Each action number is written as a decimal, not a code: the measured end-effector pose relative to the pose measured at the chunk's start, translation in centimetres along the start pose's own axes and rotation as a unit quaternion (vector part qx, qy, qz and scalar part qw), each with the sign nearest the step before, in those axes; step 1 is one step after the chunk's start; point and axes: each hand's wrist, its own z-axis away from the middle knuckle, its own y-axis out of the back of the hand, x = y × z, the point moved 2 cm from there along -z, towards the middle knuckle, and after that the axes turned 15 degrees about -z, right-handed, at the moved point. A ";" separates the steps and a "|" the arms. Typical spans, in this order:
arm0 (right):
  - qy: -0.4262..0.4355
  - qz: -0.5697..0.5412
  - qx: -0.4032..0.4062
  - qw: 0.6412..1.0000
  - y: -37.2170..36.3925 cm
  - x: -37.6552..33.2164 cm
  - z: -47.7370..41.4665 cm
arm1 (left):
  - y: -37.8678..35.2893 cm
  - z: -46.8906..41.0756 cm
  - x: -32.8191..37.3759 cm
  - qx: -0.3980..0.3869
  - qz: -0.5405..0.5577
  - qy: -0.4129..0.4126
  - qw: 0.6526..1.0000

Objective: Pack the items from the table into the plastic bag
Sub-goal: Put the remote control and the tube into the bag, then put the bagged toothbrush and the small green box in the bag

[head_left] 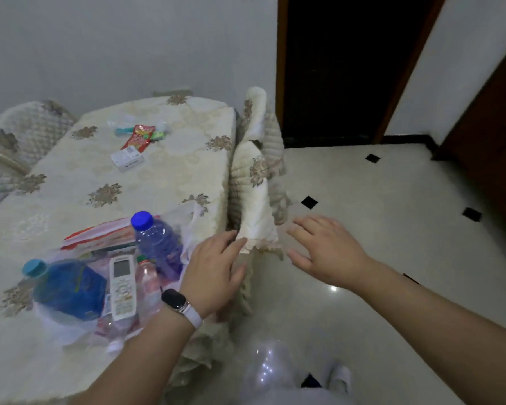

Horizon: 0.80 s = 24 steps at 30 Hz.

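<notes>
The bag [187,229] lies on the table [164,176] near its front edge, holding two bottles [158,244], a remote [122,287] and more. The left hand [214,276] rests flat and open at the table's edge beside the bag, grasping nothing. The right hand [327,252] hovers open and empty over the floor. A red packet [138,137] and white box [127,159] lie farther back

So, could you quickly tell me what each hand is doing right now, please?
Left hand: open, fingers spread, resting at the table edge beside the plastic bag, holding nothing.
Right hand: open, fingers spread, in the air, holding nothing.
</notes>
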 end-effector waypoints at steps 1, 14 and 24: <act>-0.009 0.001 0.015 1.000 1.1 2.1 0.9 | -0.3 -2.0 2.0 -0.002 0.002 -0.012 1.000; -0.093 0.030 0.093 0.991 10.8 23.5 9.6 | -2.3 -20.5 21.9 0.018 -0.026 -0.132 0.991; -0.101 0.008 0.106 0.989 11.5 30.7 3.9 | -4.9 -30.0 23.2 0.050 -0.033 -0.142 0.988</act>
